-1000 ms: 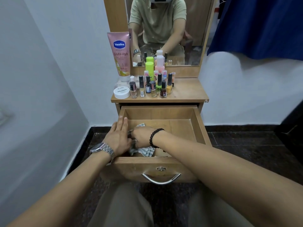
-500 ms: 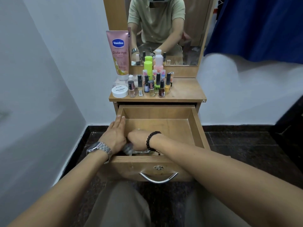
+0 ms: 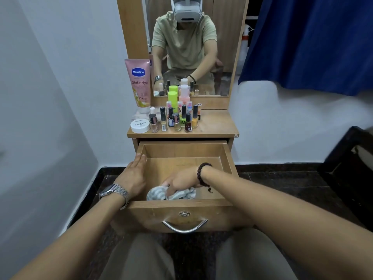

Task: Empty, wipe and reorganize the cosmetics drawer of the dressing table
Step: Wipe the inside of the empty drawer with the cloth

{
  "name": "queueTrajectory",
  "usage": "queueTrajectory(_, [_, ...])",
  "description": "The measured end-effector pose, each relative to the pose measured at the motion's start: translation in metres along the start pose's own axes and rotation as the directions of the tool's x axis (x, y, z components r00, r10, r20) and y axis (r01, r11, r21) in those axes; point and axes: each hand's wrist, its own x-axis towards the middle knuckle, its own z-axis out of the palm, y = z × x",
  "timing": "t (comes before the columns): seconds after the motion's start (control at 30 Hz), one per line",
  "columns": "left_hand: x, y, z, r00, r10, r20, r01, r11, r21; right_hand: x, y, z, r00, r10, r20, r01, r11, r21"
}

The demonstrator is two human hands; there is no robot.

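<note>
drawer (image 3: 229,158) pulled out, bare wood inside. right hand (image 3: 179,181) presses a striped cloth (image 3: 157,194) on the drawer floor by the front wall; fingers curled onto the cloth, tips partly buried in its folds. left hand (image 3: 133,175) lies flat on the drawer's left wall, fingers together, extended. bottles (image 3: 175,120), tube (image 3: 139,83) and jar (image 3: 140,126) stand on the worktop (image 3: 216,124) beyond the fingers; rear bottles overlap, labels unreadable.

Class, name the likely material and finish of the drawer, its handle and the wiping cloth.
Drawer: wood or wood-look laminate, matte, faint grain. Handle: probably metal, polished, bright reflections. Cloth: soft woven fabric, grey-and-white stripes, crumpled folds.
</note>
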Motion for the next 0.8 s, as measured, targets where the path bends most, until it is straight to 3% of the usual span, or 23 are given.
queueTrajectory(0.13, [0.001,0.000,0.000,1.000,0.014,-0.013,-0.013,1.000,0.013,0.009,-0.016,0.017,0.995,-0.086,-0.052,0.076,0.981,-0.177])
queueTrajectory(0.33, [0.002,-0.002,0.002,1.000,0.012,-0.009,-0.012,1.000,0.019,-0.015,-0.001,0.012,0.995,-0.076,-0.066,0.060,0.974,-0.217])
queueTrajectory(0.7, [0.004,-0.004,0.003,1.000,0.018,0.009,-0.018,0.999,0.033,-0.029,0.021,0.010,0.986,-0.075,-0.147,0.068,0.996,-0.053])
queueTrajectory(0.8, [0.004,-0.004,0.001,0.999,-0.006,0.051,0.002,0.998,0.062,-0.059,0.044,-0.007,0.995,-0.032,-0.099,0.033,0.999,0.011])
